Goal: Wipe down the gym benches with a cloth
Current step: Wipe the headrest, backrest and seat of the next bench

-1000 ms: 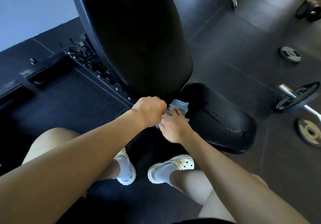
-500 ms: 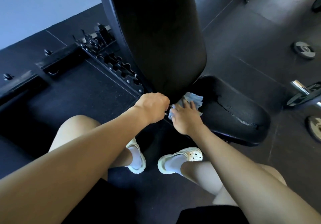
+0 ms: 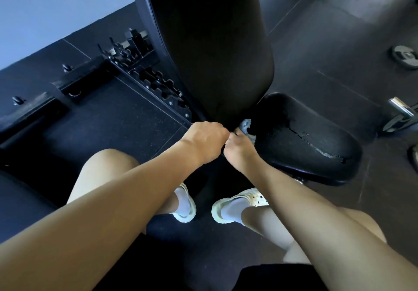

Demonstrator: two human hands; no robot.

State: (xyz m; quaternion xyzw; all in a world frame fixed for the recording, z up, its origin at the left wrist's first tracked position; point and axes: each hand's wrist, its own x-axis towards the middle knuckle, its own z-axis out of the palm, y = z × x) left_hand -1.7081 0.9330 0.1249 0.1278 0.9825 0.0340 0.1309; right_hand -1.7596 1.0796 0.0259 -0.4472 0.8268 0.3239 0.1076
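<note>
- Black shorts (image 3: 271, 277) and two bare knees are nearest to the camera; both forearms reach forward over them.
- White clogs with white socks, the left shoe (image 3: 186, 207) and the right shoe (image 3: 237, 204), stand on the dark rubber floor (image 3: 113, 121).
- The left hand (image 3: 204, 141) is closed like a fist just under the lower edge of the backrest. I cannot tell if it has hold of something.
- The right hand (image 3: 241, 153) touches the left one. Its fingers stretch forward and press on the cloth.
- The pale blue cloth (image 3: 247, 127) lies crumpled at the back edge of the seat pad, in the gap below the backrest.
- The black seat pad (image 3: 303, 141) has cracked, worn covering.
- The black backrest (image 3: 210, 49) stands steeply.
- The notched adjusting rail (image 3: 158, 89) is on its left.
- A weight plate (image 3: 404, 58) lies far right on the floor.
</note>
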